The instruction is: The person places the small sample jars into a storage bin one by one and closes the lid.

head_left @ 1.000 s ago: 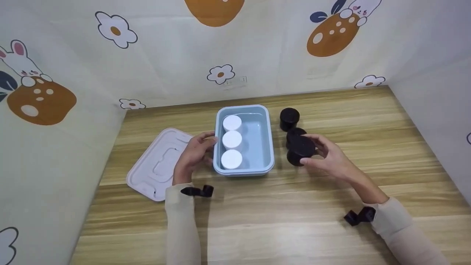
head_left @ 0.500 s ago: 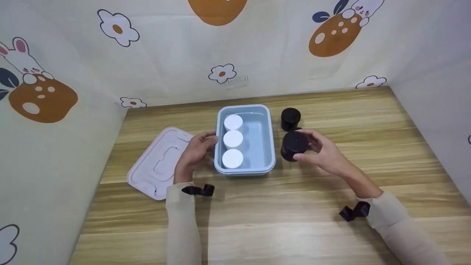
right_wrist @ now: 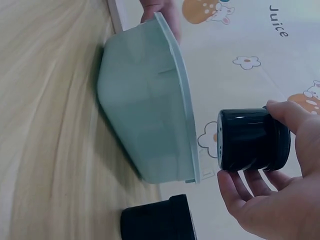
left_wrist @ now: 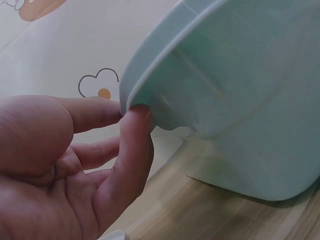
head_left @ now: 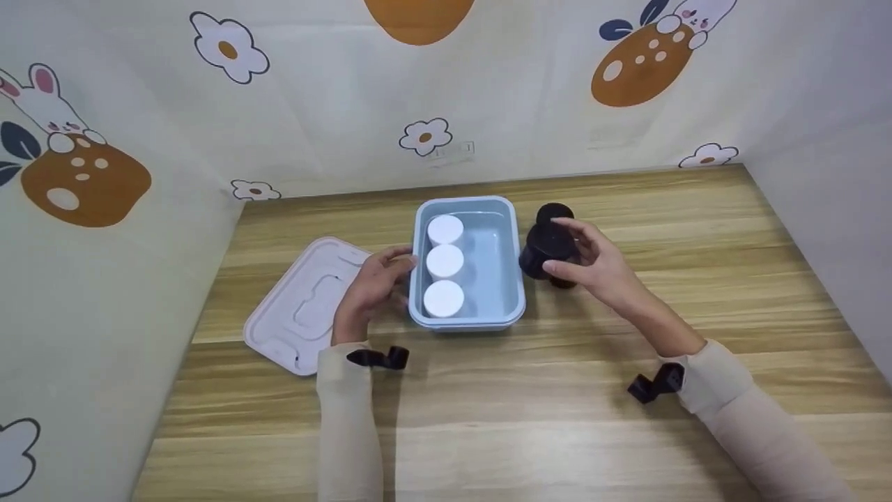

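My left hand [head_left: 373, 289] holds the left rim of a light blue plastic box [head_left: 496, 268]. In the left wrist view its fingers [left_wrist: 132, 150] pinch the box's edge. Three white round-topped containers [head_left: 444, 261] stand in a column along the box's left side. My right hand [head_left: 599, 268] grips a black lidded jar [right_wrist: 250, 140] between thumb and fingers. The right wrist view shows this jar raised off the table, level with the box's rim. Two more black jars stand right of the box: one behind [head_left: 555, 211], the other mostly hidden under the held jar.
A pale lid [head_left: 300, 307] with moulded grooves lies on the wood-grain table [head_left: 516, 411], left of the box and partly behind my left hand. A wall covering [head_left: 334, 104] printed with flowers and rabbits rises at the back and sides.
My right hand has lifted the black jar and carried it left and away from me, to the box's right edge. The left hand keeps its hold on the rim.
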`<state>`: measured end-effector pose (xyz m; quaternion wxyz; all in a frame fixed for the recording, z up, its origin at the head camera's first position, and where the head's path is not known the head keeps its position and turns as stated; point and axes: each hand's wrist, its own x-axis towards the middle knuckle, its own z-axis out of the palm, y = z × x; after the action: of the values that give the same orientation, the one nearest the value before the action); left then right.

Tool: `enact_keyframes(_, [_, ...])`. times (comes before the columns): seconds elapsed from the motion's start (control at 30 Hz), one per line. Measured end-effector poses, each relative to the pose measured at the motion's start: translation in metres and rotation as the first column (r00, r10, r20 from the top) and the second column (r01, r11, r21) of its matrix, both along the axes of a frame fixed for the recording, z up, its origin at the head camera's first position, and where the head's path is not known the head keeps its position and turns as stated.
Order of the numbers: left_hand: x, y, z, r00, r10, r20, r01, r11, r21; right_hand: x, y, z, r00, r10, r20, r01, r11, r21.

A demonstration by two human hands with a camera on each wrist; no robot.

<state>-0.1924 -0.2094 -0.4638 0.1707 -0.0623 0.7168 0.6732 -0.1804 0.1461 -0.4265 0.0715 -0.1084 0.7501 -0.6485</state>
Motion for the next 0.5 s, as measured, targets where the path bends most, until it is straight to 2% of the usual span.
enact_keyframes(0.2, [0.000,0.000,-0.001,1.000,-0.005,-0.019,0.005,1.000,-0.001,-0.013,-0.010,0.009,1.000,0.017,0.010,-0.018,1.000,0.006])
enact_keyframes(0.5, [0.000,0.001,0.001,1.000,0.002,-0.002,-0.002,1.000,-0.012,-0.028,-0.020,0.021,0.997,0.030,0.066,-0.028,0.999,-0.023])
